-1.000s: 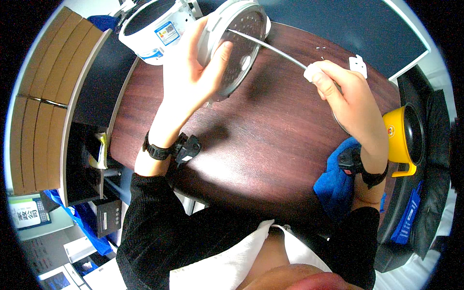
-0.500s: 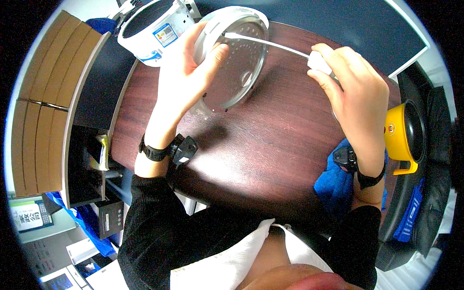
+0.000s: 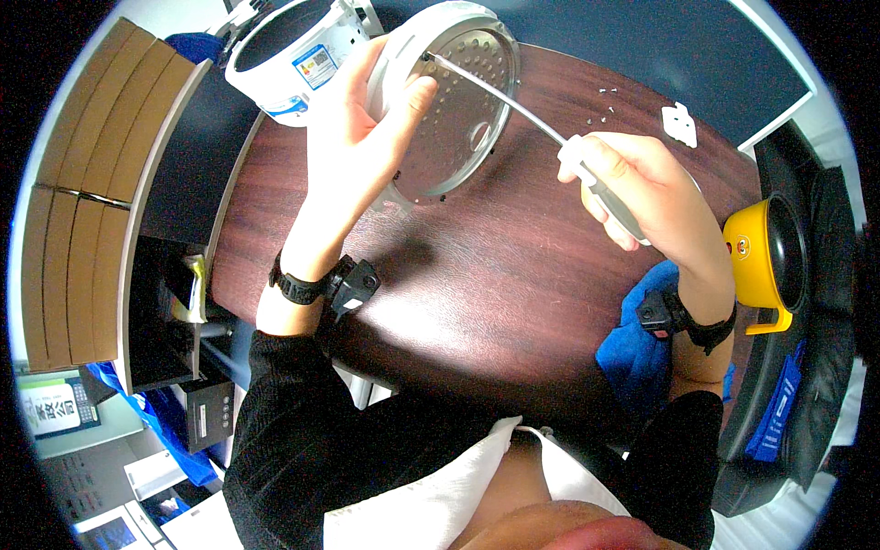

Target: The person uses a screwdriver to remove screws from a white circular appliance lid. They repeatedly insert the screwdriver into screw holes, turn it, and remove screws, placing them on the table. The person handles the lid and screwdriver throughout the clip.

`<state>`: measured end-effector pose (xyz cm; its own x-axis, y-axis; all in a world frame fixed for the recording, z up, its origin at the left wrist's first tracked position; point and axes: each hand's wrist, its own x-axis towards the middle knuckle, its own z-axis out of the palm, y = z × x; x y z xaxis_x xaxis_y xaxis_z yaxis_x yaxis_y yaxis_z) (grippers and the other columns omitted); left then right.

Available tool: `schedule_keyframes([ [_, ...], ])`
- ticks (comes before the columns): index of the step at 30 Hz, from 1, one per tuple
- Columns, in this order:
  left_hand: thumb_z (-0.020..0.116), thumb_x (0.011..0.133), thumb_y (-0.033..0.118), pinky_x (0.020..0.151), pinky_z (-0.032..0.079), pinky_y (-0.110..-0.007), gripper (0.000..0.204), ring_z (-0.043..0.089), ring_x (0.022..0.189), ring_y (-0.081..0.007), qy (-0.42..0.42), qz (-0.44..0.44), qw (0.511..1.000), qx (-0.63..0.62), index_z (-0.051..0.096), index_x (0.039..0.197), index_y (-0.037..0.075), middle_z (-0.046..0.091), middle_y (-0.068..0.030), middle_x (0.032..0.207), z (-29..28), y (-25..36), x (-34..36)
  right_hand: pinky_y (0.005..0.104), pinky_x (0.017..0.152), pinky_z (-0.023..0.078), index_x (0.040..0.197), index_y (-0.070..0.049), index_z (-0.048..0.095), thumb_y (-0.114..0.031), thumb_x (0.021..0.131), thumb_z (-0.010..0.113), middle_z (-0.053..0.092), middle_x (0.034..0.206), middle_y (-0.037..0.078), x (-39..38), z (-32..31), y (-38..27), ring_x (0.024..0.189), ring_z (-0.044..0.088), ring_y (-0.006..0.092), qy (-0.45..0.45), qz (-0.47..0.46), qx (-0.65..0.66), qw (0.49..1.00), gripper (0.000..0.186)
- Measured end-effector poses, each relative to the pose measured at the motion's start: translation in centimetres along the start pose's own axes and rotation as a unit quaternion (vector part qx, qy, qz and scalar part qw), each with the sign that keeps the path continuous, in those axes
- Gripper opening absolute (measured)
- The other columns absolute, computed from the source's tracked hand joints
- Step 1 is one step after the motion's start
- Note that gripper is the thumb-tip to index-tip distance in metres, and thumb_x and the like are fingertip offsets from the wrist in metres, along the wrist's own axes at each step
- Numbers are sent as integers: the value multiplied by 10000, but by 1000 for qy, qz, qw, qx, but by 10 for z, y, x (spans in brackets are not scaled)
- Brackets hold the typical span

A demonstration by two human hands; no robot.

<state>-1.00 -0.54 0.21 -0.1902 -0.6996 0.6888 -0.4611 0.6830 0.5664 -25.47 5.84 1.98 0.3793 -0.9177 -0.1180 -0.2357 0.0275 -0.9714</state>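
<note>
- Fingers (image 3: pixel 626 147) of the right hand (image 3: pixel 660 188) are wrapped, in the head view, around the white-and-grey handle of a screwdriver (image 3: pixel 575 151); only a slim gap, filled by the handle, is left between thumb and fingertips.
- The screwdriver is held at a slant, its long shaft pointed up and leftward; its tip is placed at a dark spot near the rim of a round lid (image 3: pixel 456 115), and whether a screw is engaged cannot be told.
- The round lid is held tilted on edge above the far part of the table (image 3: pixel 513 293), its dimpled inner face turned toward the right.
- By the left hand (image 3: pixel 357 151) the round lid is gripped at its left side: the thumb is laid near the screwdriver tip, and the other fingers are partly hidden behind the rim.
- A white cylindrical housing (image 3: pixel 268 90), marked with a blue-edged label, is seen just beyond the left hand.
- Small screws (image 3: pixel 601 120) are scattered on the table beyond the right hand, and a flat white piece (image 3: pixel 679 126) is placed near them.
- A blue cloth (image 3: pixel 632 344) is partly covered by the right forearm; a yellow mug (image 3: pixel 752 255) is seen to its right.
</note>
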Motion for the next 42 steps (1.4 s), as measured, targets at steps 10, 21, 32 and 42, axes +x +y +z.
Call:
schedule_keyframes([
  [10, 654, 802, 268, 742, 499, -330, 452, 652, 841, -276, -13, 74, 991, 112, 535, 1143, -3, 649, -189, 917, -8, -4, 0, 340, 528, 446, 911, -85, 614, -290, 828, 604, 581, 688, 101, 4, 0, 8, 628, 599, 271, 253, -298, -429, 814, 221],
  [21, 646, 798, 277, 738, 492, -344, 460, 644, 854, -287, -24, 35, 993, 112, 533, 1156, 12, 644, -193, 927, -4, -5, -2, 311, 605, 471, 976, -96, 644, -260, 728, 703, 619, 812, 82, -4, 6, -4, 716, 607, 259, 318, -230, -572, 721, 303],
  [32, 647, 798, 291, 766, 487, -344, 463, 637, 868, -294, -20, 0, 996, 85, 540, 1141, -1, 644, -188, 930, -1, -13, -3, 370, 649, 482, 890, -41, 632, -242, 768, 664, 629, 792, 146, 6, -6, 6, 738, 617, 315, 254, -269, -427, 825, 237],
  [42, 653, 808, 267, 747, 498, -310, 432, 651, 842, -211, 5, 6, 999, 44, 552, 1123, -10, 663, -159, 924, -1, -6, 0, 189, 384, 339, 876, -30, 607, -389, 953, 406, 513, 548, 6, -1, -8, 1, 408, 445, 52, 29, -19, -12, 999, 419],
])
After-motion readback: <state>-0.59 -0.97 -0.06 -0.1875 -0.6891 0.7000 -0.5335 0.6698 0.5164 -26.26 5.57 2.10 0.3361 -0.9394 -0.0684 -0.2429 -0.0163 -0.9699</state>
